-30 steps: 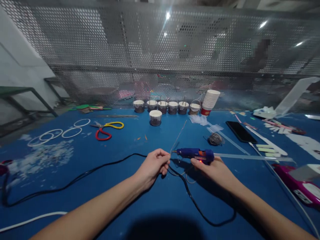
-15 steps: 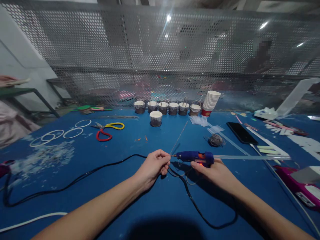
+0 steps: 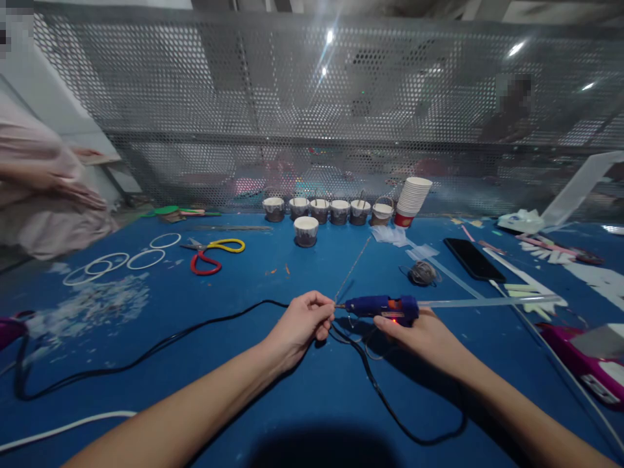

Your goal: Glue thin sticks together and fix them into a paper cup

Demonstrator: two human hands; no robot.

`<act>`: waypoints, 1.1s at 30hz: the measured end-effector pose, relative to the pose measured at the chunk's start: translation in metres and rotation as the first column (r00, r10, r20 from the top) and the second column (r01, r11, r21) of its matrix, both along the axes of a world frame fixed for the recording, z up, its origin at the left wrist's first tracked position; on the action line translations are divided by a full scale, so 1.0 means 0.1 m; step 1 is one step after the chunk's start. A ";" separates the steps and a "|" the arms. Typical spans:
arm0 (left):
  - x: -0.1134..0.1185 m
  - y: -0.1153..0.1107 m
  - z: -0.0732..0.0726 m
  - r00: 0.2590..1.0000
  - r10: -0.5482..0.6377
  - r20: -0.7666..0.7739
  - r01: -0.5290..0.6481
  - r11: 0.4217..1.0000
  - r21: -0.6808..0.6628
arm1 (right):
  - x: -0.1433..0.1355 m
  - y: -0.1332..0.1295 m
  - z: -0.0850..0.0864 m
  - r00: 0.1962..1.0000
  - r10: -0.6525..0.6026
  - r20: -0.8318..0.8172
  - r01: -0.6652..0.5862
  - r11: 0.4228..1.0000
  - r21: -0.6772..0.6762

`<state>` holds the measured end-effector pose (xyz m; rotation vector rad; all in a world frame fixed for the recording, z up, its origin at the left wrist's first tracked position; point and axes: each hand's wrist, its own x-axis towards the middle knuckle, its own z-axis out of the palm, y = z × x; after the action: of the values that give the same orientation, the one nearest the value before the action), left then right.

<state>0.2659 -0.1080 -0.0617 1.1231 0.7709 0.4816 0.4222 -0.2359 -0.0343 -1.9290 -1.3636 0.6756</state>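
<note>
My right hand (image 3: 419,338) is wrapped round a blue glue gun (image 3: 380,307), which points left with a long clear glue stick (image 3: 487,302) out of its back. Its nozzle tip touches or nearly touches the fingertips of my left hand (image 3: 307,322). Those fingers pinch the lower end of a thin, twisted grey strand (image 3: 353,268) that slants up to the right. A loose thin cord loops below the gun. Behind my hands stands a small white-topped grey cup (image 3: 305,232).
Several similar cups (image 3: 340,212) line the mesh panel beside stacked paper cups (image 3: 412,200). Scissors (image 3: 207,252) and white rings (image 3: 146,259) lie left; a grey yarn ball (image 3: 422,273) and phone (image 3: 472,259) lie right. A black cable (image 3: 195,326) crosses the table.
At the far left, a person in pale clothing has come further into view. The table view has shifted slightly. My hands keep the same pose at the glue gun.
</note>
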 end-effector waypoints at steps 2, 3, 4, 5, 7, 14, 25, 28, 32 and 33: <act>0.00 0.00 0.00 1.000 -0.001 0.005 0.001 1.000 0.002 | 0.00 0.00 -0.01 1.000 -0.015 -0.003 0.015 1.000 -0.001; 0.00 0.00 -0.01 1.000 -0.004 0.005 0.004 1.000 0.002 | 0.00 0.00 -0.01 0.999 -0.033 0.004 0.033 0.999 0.001; 0.00 0.01 -0.01 1.000 -0.005 0.004 0.005 1.000 0.004 | 0.00 0.00 -0.01 0.999 -0.048 0.012 0.048 0.999 0.005; 0.00 0.01 -0.01 1.000 -0.004 0.002 0.004 1.000 0.007 | 0.00 0.00 -0.01 0.998 -0.055 0.015 0.055 0.998 0.006; 0.00 0.01 -0.02 1.000 -0.006 -0.004 0.006 1.000 0.014 | 0.01 0.00 -0.02 0.999 -0.033 -0.003 0.033 0.999 0.002; 0.00 0.00 -0.01 1.000 -0.006 -0.024 0.006 1.000 0.012 | 0.03 0.00 -0.05 0.999 -0.038 0.009 0.038 0.999 0.013; 0.02 0.01 -0.01 1.000 -0.006 -0.022 0.007 1.000 0.013 | 0.03 0.01 -0.06 1.000 -0.004 -0.018 0.005 0.997 0.077; 0.02 0.02 -0.02 1.000 -0.006 -0.017 0.006 1.000 0.012 | 0.03 0.01 -0.05 0.999 0.029 -0.025 -0.027 0.996 0.086; 0.02 0.02 -0.02 1.000 -0.012 -0.020 0.012 1.000 0.007 | 0.04 0.01 -0.06 1.000 -0.013 0.006 0.013 0.996 0.091; 0.02 0.02 -0.03 1.000 -0.013 -0.018 0.013 1.000 0.006 | 0.04 0.01 -0.07 1.000 -0.003 -0.006 0.003 0.996 0.088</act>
<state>0.2681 -0.1058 -0.0643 1.1395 0.7777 0.4636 0.4266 -0.2349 -0.0411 -1.8586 -1.3640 0.6090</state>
